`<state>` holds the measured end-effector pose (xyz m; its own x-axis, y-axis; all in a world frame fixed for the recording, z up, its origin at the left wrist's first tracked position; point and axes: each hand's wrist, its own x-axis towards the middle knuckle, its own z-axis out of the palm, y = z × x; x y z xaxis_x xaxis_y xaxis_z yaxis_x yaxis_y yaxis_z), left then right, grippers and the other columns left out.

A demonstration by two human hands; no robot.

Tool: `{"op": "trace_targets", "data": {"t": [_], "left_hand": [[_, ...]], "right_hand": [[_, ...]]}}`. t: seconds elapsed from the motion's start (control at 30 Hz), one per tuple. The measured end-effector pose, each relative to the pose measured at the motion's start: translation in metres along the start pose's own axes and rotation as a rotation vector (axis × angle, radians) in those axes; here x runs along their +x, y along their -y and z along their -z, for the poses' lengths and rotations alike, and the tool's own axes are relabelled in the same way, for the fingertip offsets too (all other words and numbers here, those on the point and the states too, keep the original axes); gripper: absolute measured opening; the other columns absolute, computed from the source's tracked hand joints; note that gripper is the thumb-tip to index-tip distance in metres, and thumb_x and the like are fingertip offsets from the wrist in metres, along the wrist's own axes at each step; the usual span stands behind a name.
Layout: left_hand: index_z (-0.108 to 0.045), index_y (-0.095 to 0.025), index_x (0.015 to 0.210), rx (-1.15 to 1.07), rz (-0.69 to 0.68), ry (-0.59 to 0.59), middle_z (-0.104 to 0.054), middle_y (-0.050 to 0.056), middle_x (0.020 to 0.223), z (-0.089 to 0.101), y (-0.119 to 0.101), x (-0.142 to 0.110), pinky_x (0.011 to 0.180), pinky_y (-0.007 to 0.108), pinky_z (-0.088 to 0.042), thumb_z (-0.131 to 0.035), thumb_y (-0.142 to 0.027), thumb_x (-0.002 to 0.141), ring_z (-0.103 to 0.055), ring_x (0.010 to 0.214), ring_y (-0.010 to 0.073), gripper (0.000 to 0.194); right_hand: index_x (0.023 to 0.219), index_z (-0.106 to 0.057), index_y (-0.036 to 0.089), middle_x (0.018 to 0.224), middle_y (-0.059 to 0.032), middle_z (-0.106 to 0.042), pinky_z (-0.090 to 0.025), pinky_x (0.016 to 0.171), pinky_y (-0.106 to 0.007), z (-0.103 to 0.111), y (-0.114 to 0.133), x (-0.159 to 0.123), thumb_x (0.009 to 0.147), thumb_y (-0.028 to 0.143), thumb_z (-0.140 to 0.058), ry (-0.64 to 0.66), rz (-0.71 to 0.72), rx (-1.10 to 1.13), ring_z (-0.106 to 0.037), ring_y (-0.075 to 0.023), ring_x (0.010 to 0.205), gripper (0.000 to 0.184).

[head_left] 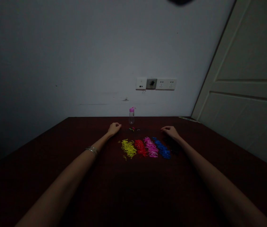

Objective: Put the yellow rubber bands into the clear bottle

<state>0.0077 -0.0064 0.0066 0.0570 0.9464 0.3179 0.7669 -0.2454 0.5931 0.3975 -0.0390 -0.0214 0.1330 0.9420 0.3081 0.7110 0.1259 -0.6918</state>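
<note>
My left hand (114, 129) rests on the dark table, fingers curled in, just beyond the pile of small yellow band-like loops (129, 148). My right hand (170, 131) lies on the table with its fingers drawn together, near a dim pile of black pieces (174, 147). No object shows in either hand. Between the arms, side by side, are piles of small red pieces (140, 148), pink pieces (150, 147) and blue pieces (162, 148). A few mixed-colour pieces (132, 129) lie in front of a clear bottle (131, 118) with a pink cap, standing upright.
The dark red-brown table (95, 198) meets a pale wall (88, 56) at the back. Sockets and switches (165, 84) are set in the wall above it. A panelled door (247, 82) stands along the right side. The light is dim.
</note>
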Motion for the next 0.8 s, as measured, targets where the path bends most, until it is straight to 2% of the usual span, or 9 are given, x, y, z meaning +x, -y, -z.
{"op": "trace_targets", "data": {"t": [0.1,0.2,0.33,0.43,0.6,0.8], "left_hand": [[-0.066,-0.013,0.076,-0.005,0.057,-0.097,-0.064,0.006,0.075,-0.005,0.010,0.002,0.063,0.020,-0.038,-0.041,-0.036,0.077,-0.056,0.072,0.0149,0.033],[-0.066,-0.013,0.072,-0.041,0.086,-0.104,-0.063,0.004,0.067,-0.006,0.015,0.003,0.060,0.020,-0.037,-0.041,-0.035,0.077,-0.055,0.066,0.0138,0.033],[-0.065,-0.013,0.070,-0.082,0.132,-0.074,-0.060,0.002,0.059,-0.002,0.015,0.001,0.056,0.019,-0.036,-0.042,-0.029,0.075,-0.053,0.059,0.0128,0.029],[-0.065,-0.012,0.070,-0.060,0.159,-0.084,-0.060,0.002,0.058,-0.001,0.013,-0.001,0.054,0.019,-0.035,-0.041,-0.027,0.075,-0.053,0.058,0.0123,0.029],[-0.066,-0.011,0.071,-0.024,0.142,-0.086,-0.061,0.004,0.060,-0.002,0.011,-0.004,0.056,0.019,-0.035,-0.041,-0.027,0.076,-0.054,0.060,0.0125,0.029],[-0.066,-0.012,0.078,0.001,0.132,-0.093,-0.064,0.006,0.067,-0.003,0.010,-0.005,0.060,0.020,-0.037,-0.042,-0.027,0.077,-0.057,0.066,0.0143,0.029]], "right_hand": [[0.077,-0.069,0.015,0.077,-0.0064,-0.069,-0.046,0.066,-0.025,-0.005,0.014,0.004,0.065,0.024,-0.052,0.012,-0.010,-0.068,-0.063,-0.0185,0.074,0.023],[0.079,-0.069,0.018,0.082,-0.0042,-0.069,-0.045,0.071,-0.024,-0.019,0.041,0.005,0.063,0.019,-0.055,0.050,0.070,-0.101,-0.062,-0.0175,0.079,0.022],[0.088,-0.068,0.017,0.091,-0.0040,-0.068,-0.044,0.078,-0.023,-0.044,0.084,-0.001,0.069,0.015,-0.052,0.178,0.312,-0.180,-0.060,-0.0157,0.085,0.025],[0.093,-0.067,0.020,0.098,-0.0038,-0.066,-0.042,0.081,-0.024,-0.060,0.108,-0.006,0.075,0.020,-0.051,0.236,0.393,-0.268,-0.058,-0.0170,0.092,0.024],[0.101,-0.064,0.026,0.104,-0.0027,-0.064,-0.042,0.080,-0.026,-0.079,0.129,-0.010,0.080,0.028,-0.050,0.299,0.443,-0.422,-0.055,-0.0190,0.099,0.025],[0.100,-0.064,0.023,0.103,-0.0064,-0.063,-0.041,0.081,-0.027,-0.089,0.140,-0.011,0.082,0.029,-0.049,0.282,0.499,-0.546,-0.051,-0.0207,0.101,0.024]]}}
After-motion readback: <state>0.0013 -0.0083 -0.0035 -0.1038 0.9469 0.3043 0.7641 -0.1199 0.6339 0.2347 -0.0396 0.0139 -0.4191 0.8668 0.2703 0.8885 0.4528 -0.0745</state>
